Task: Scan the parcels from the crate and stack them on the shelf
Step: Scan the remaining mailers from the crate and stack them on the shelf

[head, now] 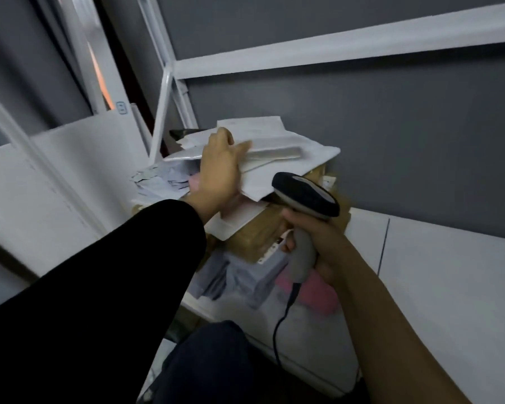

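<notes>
White parcel being set on the stack at the left end of the shelf.
The left hand has its grip curled round the parcel's left edge, thumb on top. The right hand has its grip closed round the scanner handle. Many parcels look stacked; the crate is out of view, so what remains cannot be told.

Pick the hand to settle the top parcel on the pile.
Left. The left hand lies on the top parcel; the right hand grips the scanner, so it isn't free.
</notes>
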